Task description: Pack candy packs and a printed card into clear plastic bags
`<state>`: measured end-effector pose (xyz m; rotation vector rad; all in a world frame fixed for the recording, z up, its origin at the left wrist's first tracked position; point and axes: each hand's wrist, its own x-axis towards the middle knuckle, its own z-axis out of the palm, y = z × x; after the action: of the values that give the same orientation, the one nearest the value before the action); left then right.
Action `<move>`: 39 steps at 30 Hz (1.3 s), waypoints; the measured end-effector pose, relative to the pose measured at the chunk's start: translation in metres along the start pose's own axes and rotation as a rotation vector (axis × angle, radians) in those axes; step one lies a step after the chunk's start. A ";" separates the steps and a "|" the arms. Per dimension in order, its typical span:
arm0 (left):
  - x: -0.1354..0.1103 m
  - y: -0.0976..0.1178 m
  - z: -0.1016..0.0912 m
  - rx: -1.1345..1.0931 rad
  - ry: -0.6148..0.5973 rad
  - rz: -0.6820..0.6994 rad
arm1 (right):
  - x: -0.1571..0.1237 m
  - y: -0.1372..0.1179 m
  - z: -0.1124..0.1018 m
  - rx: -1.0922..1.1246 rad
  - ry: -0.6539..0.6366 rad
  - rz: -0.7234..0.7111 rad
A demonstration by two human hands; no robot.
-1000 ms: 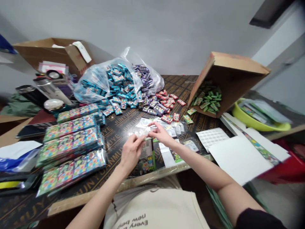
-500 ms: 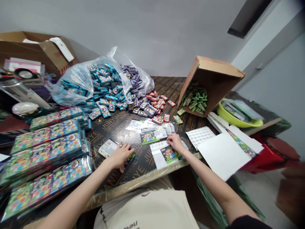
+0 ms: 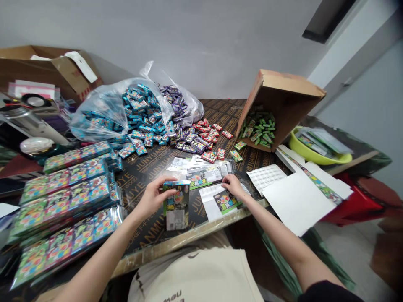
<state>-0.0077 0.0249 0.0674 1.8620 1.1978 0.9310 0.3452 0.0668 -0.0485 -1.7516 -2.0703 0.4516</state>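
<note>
My left hand [image 3: 157,196] grips the top of a dark printed candy package [image 3: 176,205], which stands upright near the table's front edge. Its face carries a colourful print and a pale label panel; a blue edge shows at the top. Bent fingers of my right hand [image 3: 233,187] rest at the upper edge of a flat printed card [image 3: 225,202] that lies on white sheets; whether they pinch anything is hidden. Just behind lies another printed card [image 3: 201,178] among clear plastic bags and white slips.
Stacks of wrapped candy packs [image 3: 63,199] fill the left side. Behind are a plastic bag [image 3: 100,115] of blue packets, purple and red packets, and a tilted cardboard box [image 3: 283,84] holding green ones. White sheets [image 3: 297,203] and a yellow basin [image 3: 321,157] are at right.
My left hand has raised the package from lying flat on the table to upright, and moved slightly right with it. My right hand stays at nearly the same spot.
</note>
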 end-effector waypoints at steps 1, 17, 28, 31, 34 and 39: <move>-0.002 -0.005 0.002 0.000 0.032 -0.038 | 0.001 0.000 0.000 -0.001 -0.011 0.001; -0.003 0.008 -0.019 -0.193 0.034 -0.296 | 0.017 -0.034 -0.009 -0.082 -0.164 -0.127; -0.010 0.017 -0.020 -0.047 0.004 -0.257 | 0.016 -0.066 0.029 0.020 -0.151 -0.184; -0.014 0.018 -0.019 -0.024 0.018 -0.237 | 0.011 -0.067 0.029 0.077 -0.161 -0.202; -0.014 0.018 -0.019 -0.009 0.033 -0.221 | 0.003 -0.065 0.022 0.157 -0.166 -0.203; -0.013 0.019 -0.019 -0.013 0.045 -0.224 | 0.002 -0.089 0.001 0.367 -0.090 -0.142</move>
<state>-0.0201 0.0109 0.0910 1.6639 1.3914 0.8572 0.2678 0.0534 -0.0063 -1.3848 -1.9999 0.8214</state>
